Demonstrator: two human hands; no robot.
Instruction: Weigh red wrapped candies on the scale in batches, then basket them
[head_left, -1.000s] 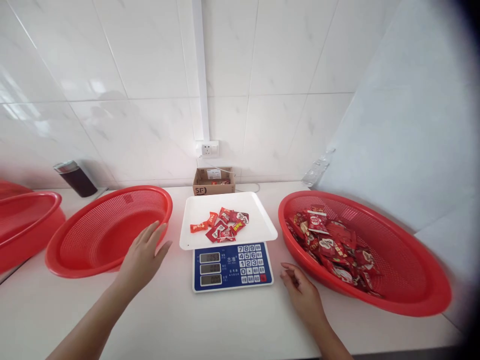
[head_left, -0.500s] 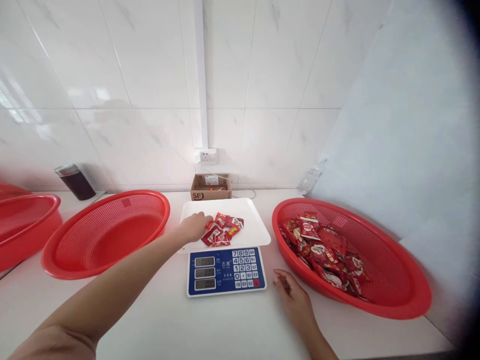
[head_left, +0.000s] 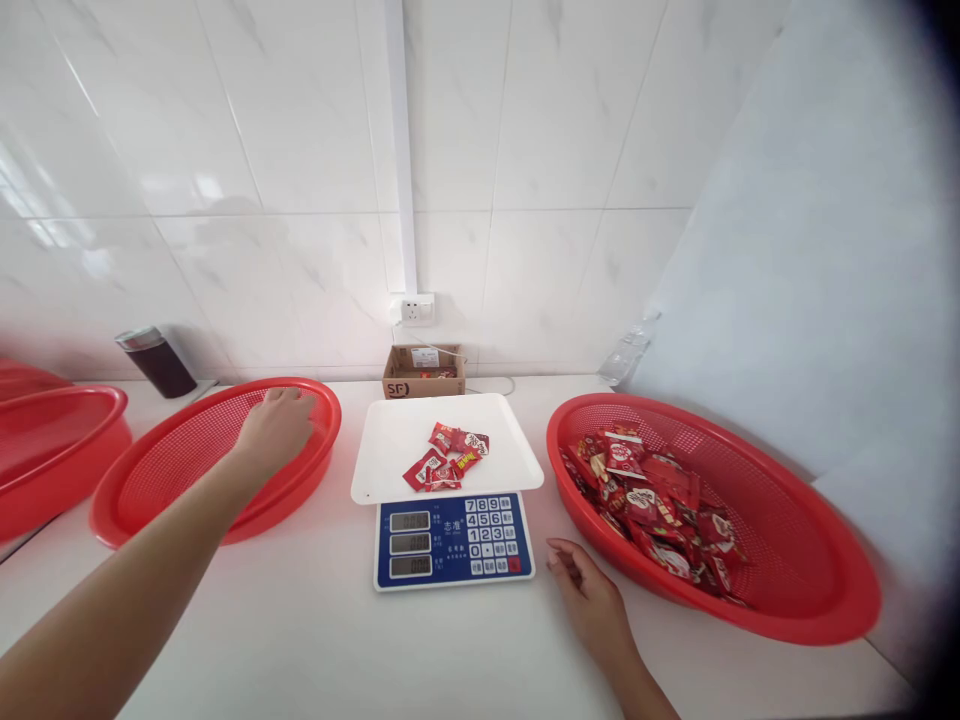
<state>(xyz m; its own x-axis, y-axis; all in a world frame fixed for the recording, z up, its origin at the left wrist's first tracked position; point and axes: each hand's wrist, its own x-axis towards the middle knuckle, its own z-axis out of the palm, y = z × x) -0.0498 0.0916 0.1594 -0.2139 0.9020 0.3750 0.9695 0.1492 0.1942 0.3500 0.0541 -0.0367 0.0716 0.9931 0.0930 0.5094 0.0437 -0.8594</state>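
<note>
My left hand (head_left: 276,428) hangs over the far right part of a red perforated plastic basket (head_left: 187,455), its fingers bent down and together. Whatever is in its fingertips is hidden behind the hand. Several red candy packets (head_left: 450,460) lie in a loose heap on the white tray (head_left: 382,435) of a blue digital scale (head_left: 454,545). Beside the scale's right front corner, my right hand (head_left: 589,595) rests on the table with loosely curled fingers, a gap between them and nothing visible inside.
On the right stands a second red basket (head_left: 825,590) partly filled with red packets (head_left: 652,500). Another red basket (head_left: 60,470) is at the far left. A dark flask (head_left: 157,362), a small cardboard box (head_left: 424,372) and a clear plastic item (head_left: 630,348) line the wall.
My left hand has moved left from the scale tray to over the left basket. The red packet at its fingertips is gone from the heap's left side. My right hand stays put.
</note>
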